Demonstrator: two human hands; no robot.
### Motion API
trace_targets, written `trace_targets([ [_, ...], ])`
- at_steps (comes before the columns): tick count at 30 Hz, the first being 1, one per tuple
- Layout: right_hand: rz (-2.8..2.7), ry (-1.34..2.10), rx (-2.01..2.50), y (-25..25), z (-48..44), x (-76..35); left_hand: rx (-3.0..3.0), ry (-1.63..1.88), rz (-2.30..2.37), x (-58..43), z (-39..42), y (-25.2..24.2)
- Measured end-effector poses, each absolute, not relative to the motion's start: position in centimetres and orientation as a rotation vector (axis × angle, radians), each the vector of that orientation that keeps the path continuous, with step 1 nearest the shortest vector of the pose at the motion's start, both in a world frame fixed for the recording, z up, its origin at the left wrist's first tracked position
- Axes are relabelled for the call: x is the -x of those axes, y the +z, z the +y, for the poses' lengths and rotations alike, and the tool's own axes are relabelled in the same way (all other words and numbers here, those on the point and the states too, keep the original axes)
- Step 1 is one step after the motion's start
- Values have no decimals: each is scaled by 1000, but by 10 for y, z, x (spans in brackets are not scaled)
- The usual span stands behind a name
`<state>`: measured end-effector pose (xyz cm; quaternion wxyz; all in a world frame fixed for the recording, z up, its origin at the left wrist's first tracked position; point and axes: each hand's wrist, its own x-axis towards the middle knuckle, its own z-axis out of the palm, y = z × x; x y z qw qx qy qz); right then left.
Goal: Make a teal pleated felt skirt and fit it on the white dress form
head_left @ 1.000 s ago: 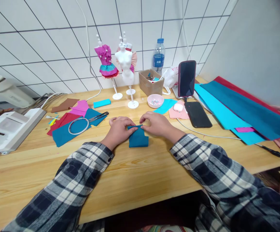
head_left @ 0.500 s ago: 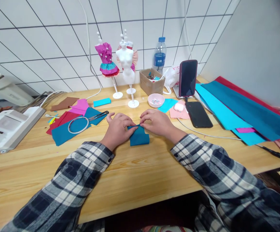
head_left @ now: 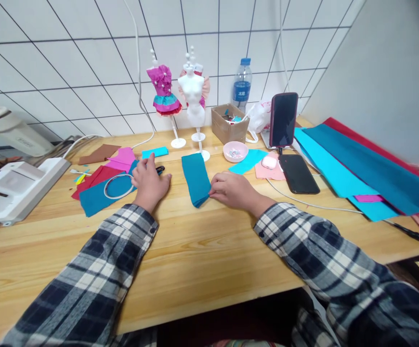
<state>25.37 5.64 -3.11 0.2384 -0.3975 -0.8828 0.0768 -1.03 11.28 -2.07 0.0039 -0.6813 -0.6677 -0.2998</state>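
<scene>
A folded teal cloth (head_left: pixel 196 178) lies on the wooden bench (head_left: pixel 195 260) between two hands, nearer the right one.
The right hand (head_left: pixel 233 192) pinches the cloth's near right corner between thumb and fingers, where several layers fan slightly apart; the left hand (head_left: pixel 150 183) is well apart from that cloth, fingers spread over a black-tipped tool (head_left: pixel 160 169) that it mostly hides — whether it touches the tool cannot be told. Just beside the left hand, a pale ring (head_left: pixel 105 189) lies on a teal scrap (head_left: pixel 90 202). Beyond the folded cloth stands a bare white dress form (head_left: pixel 195 91), with a pink bowl (head_left: pixel 235 159) of small bits to its right.
</scene>
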Motion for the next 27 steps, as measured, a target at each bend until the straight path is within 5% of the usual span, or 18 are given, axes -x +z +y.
trace_targets([
  [4, -2442, 343, 1125, -34, 57, -257, 2490, -1141, -1522, -5, 75, -7],
  [7, -2402, 409, 1149, -34, 54, -259, 2909, -700, -1243, -26, 44, -6],
  [14, -2339, 487, 1233, -36, 55, -260, 2816, -354, -1395, -41, 37, -15],
  [27, -2243, 767, 1556, -21, 60, -255, 2980, -537, -1842, -30, 49, -14],
])
